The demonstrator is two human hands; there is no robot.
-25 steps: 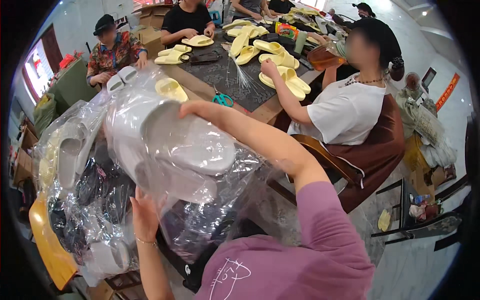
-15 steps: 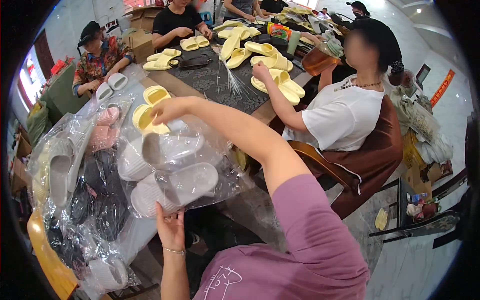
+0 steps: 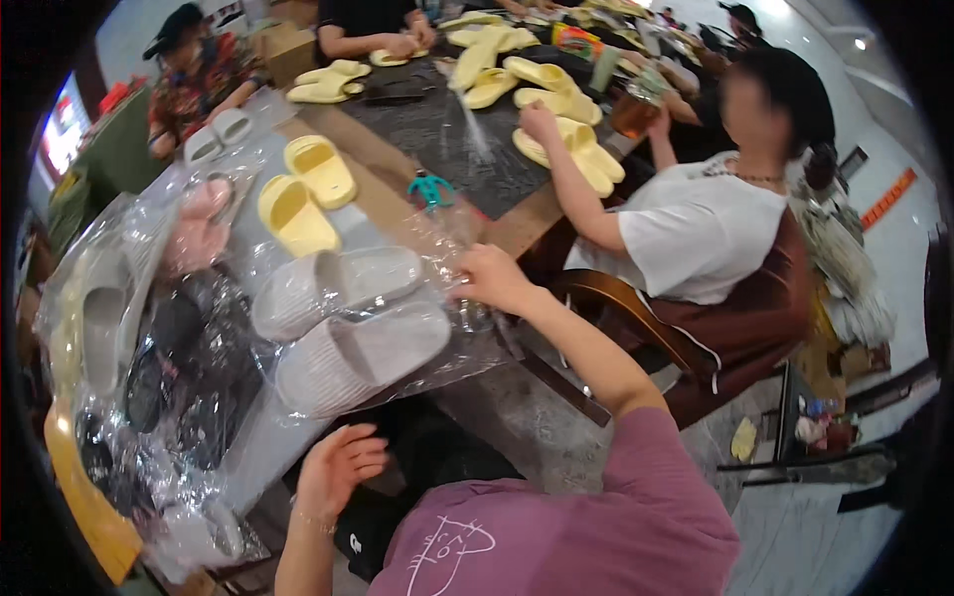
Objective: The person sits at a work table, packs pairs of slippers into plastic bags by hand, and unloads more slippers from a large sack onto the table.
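A pair of pale grey slippers (image 3: 390,343) with ribbed straps lies inside a clear plastic bag (image 3: 475,353) at the near edge of the table. At the bag's right end, my right hand (image 3: 494,279) has its fingers closed on the thin plastic. My left hand (image 3: 343,463) hangs just in front of the table edge, below the grey slippers. Its fingers are loosely curved and apart, with nothing in them. Beyond the bag sits a pair of yellow slippers (image 3: 320,171), bare of wrapping. Teal-handled scissors (image 3: 430,190) rest farther back, partly behind plastic.
Bagged slippers in pink (image 3: 202,228), grey (image 3: 102,333) and black (image 3: 179,323) cover the left side. More yellow slippers (image 3: 571,154) fill the far table. A person in a white top (image 3: 686,228) sits at the right in a wooden armchair (image 3: 636,323); others work across the table.
My right hand has left the yellow slippers and moved right to the bag's end. My left hand has come off the bagged grey slippers and dropped nearer. The scissors have come into sight.
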